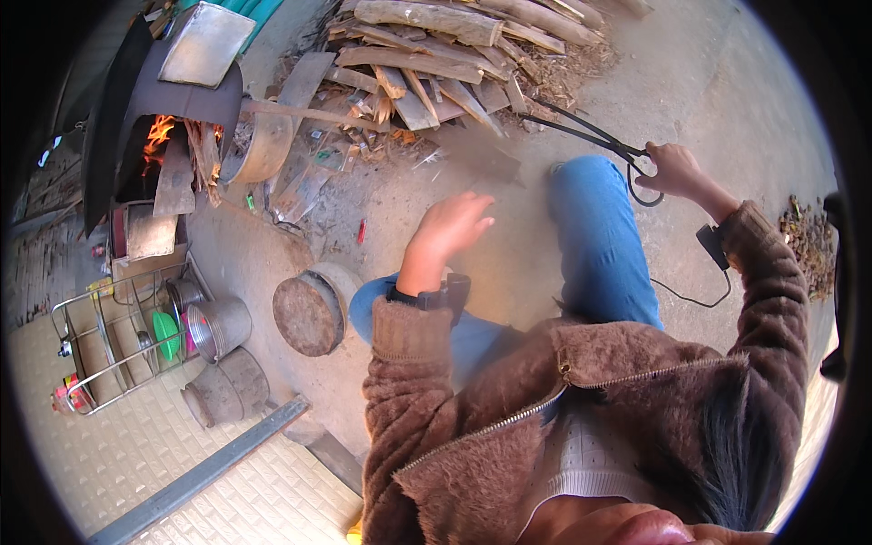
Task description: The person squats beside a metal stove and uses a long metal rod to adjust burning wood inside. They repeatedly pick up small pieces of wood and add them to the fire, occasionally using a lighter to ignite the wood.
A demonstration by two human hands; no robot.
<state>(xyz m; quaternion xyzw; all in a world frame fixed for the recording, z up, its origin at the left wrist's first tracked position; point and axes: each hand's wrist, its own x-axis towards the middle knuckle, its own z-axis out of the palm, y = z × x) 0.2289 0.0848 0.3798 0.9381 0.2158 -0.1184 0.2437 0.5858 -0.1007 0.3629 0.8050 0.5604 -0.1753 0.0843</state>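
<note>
My right hand (674,172) grips the looped handles of long black metal fire tongs (616,144), out beyond my right knee. The tongs point left, their tips at the edge of a heap of split firewood (422,61); whether they pinch a piece cannot be made out. Held in the air above the floor, my left hand (451,225) has nothing in it, the thumb apart from the fingers. A dark flat piece (477,153), blurred, lies between that hand and the woodpile. At the upper left, flames (160,136) burn inside a metal stove (184,88), with a wooden board (176,178) sticking out of its mouth.
A squarish metal can (208,44) tops the stove. Beside it stands a round metal drum (262,146). Left of me are a round lidded pot (308,317), a metal pot (221,327), a bucket-like vessel (228,388) and a wire rack (112,340). A red lighter-like object (362,231) lies on the floor.
</note>
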